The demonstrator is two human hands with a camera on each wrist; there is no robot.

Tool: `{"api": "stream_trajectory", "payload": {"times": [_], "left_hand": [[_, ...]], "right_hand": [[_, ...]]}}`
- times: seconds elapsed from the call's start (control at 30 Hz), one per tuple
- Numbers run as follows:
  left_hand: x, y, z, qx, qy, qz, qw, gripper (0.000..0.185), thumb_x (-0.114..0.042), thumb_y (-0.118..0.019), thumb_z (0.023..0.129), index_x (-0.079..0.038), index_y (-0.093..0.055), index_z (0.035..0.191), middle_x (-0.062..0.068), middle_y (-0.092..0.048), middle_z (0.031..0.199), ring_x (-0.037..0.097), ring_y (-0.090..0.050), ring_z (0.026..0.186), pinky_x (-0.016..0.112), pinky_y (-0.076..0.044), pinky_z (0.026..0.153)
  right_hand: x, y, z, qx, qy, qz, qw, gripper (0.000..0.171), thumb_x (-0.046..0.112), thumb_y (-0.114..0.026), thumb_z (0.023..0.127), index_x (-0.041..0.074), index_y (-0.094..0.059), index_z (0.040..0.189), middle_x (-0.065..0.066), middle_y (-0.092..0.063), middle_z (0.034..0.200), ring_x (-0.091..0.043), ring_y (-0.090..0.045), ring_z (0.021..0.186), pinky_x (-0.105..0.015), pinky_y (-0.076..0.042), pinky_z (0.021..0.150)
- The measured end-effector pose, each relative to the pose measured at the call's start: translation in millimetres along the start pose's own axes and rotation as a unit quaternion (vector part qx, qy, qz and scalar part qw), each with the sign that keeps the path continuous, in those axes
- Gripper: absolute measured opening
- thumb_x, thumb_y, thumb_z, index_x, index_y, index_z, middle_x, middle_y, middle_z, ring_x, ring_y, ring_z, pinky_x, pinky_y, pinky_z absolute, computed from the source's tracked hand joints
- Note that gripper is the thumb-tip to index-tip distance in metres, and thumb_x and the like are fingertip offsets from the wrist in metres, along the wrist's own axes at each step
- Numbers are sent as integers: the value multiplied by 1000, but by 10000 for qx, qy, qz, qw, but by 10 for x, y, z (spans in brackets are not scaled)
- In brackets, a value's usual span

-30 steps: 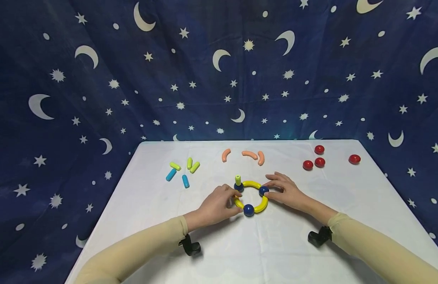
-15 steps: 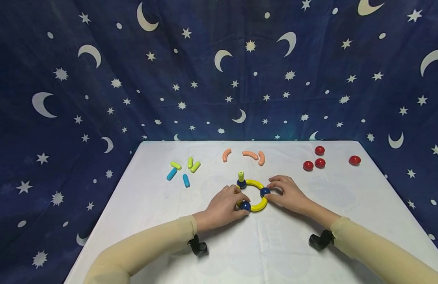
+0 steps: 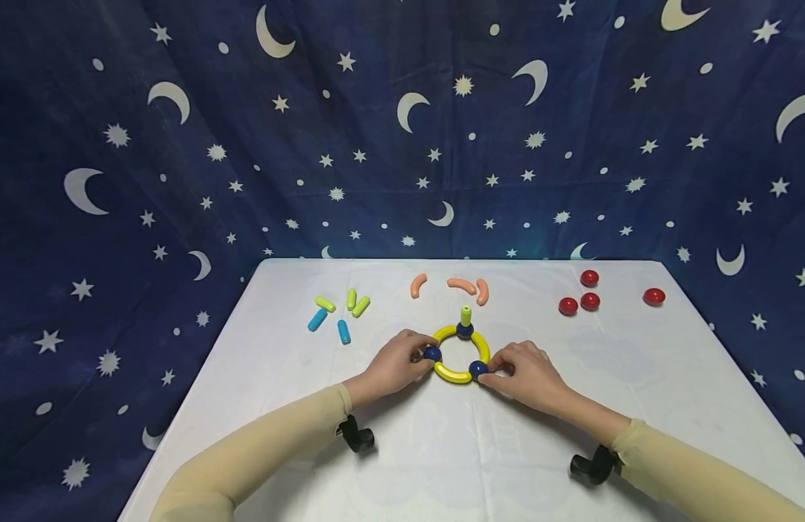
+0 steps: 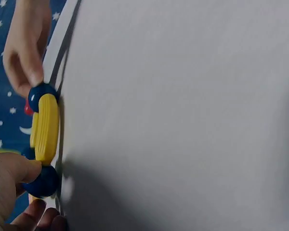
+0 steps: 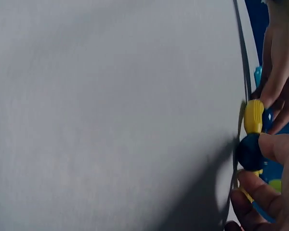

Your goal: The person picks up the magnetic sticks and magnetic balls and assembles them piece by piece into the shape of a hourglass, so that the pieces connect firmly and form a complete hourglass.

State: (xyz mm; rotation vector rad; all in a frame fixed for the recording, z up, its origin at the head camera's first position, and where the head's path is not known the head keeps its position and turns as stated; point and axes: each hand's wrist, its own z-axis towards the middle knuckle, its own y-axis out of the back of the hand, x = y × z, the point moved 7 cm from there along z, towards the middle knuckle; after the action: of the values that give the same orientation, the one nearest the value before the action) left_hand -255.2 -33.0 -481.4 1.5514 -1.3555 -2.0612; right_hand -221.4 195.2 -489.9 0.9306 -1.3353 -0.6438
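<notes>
**Tech 1:** Ring assembly (image 3: pixel 459 355): confirm position, then list surrounding items from left to right.

**Tech 2:** It lies flat on the white table (image 3: pixel 311 406), near the centre and between both hands. It consists of yellow curved segments joined by three dark blue balls. Left side first: two blue capsules (image 3: pixel 329 325) and three lime capsules (image 3: pixel 345 301) lie loose, well apart from the ring.

**Tech 1:** Left hand status?

**Tech 2:** The left hand (image 3: pixel 394 365) has curled fingers pinching the left blue ball (image 3: pixel 432 353). The left wrist view shows the thumb on that ball (image 4: pixel 42 180) with a yellow segment (image 4: pixel 45 127) beside it.

**Tech 1:** Centre of the assembly?

**Tech 2:** A lime peg (image 3: pixel 465 316) stands upright on the far blue ball (image 3: pixel 464 331). Three orange curved pieces (image 3: pixel 459 286) lie behind it, apart from the ring.

**Tech 1:** Right hand status?

**Tech 2:** The right hand (image 3: pixel 526 375) pinches the near blue ball (image 3: pixel 477 367) between thumb and fingertips. The right wrist view confirms contact on that ball (image 5: pixel 249 151). Four red discs (image 3: pixel 588 295) sit at far right, well apart.
</notes>
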Motion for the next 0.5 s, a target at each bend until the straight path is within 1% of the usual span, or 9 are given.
{"api": "stream_trajectory", "payload": {"times": [0.1, 0.17, 0.23, 0.27, 0.33, 0.4, 0.47, 0.5], "left_hand": [[54, 50, 50, 7, 125, -140, 9998, 36, -18, -68, 99, -13, -66, 134, 2, -63, 115, 13, -59, 95, 29, -50, 81], [98, 75, 89, 34, 210, -317, 9993, 36, -18, -67, 100, -13, -65, 135, 1, -65, 116, 13, -59, 97, 30, -51, 84], [143, 90, 127, 69, 291, -469, 9985, 36, -18, -66, 101, -13, -63, 137, 0, -65, 118, 12, -61, 100, 29, -51, 86], [159, 95, 147, 87, 320, -555, 9979, 37, -18, -66, 101, -13, -63, 138, 1, -66, 121, 12, -61, 102, 30, -51, 88], [180, 100, 190, 110, 341, -669, 9971, 38, -19, -65, 102, -13, -61, 140, 1, -66, 125, 12, -62, 107, 30, -51, 91], [186, 99, 233, 125, 341, -721, 9967, 39, -19, -64, 102, -14, -61, 141, 1, -65, 130, 13, -63, 110, 31, -51, 93], [178, 93, 276, 123, 327, -734, 9967, 39, -19, -64, 103, -14, -60, 142, 1, -65, 132, 14, -63, 112, 31, -51, 94], [172, 88, 296, 123, 317, -720, 9968, 39, -19, -64, 103, -15, -60, 142, 1, -64, 133, 14, -63, 112, 31, -51, 95]], "right_hand": [[57, -35, -46, 300, 161, 229, 9992, 20, 44, -82, 85, 27, -76, 93, 14, -63, 90, -17, -49, 99, -42, -40, 86], [82, -47, -59, 543, 316, 360, 9974, 13, 40, -81, 87, 31, -77, 95, 18, -64, 92, -16, -49, 101, -41, -41, 87], [81, -40, -46, 702, 370, 488, 9957, 8, 36, -80, 89, 32, -77, 95, 18, -64, 93, -15, -50, 99, -39, -43, 86], [69, -20, -23, 700, 374, 550, 9953, 7, 34, -79, 90, 30, -77, 96, 17, -65, 93, -15, -52, 99, -40, -44, 85], [9, 32, 46, 558, 301, 619, 9961, 10, 32, -77, 91, 26, -77, 99, 13, -66, 95, -16, -53, 97, -40, -45, 84], [-87, 91, 138, 284, 142, 691, 9971, 17, 31, -76, 92, 20, -76, 105, 8, -65, 98, -19, -52, 96, -41, -45, 82], [-182, 146, 233, 0, 85, 708, 9975, 27, 31, -76, 93, 16, -74, 115, 1, -66, 109, -23, -53, 104, -44, -45, 87], [-226, 160, 276, -73, 75, 724, 9973, 33, 33, -75, 93, 15, -72, 120, -2, -65, 115, -26, -52, 109, -46, -44, 90]]}}
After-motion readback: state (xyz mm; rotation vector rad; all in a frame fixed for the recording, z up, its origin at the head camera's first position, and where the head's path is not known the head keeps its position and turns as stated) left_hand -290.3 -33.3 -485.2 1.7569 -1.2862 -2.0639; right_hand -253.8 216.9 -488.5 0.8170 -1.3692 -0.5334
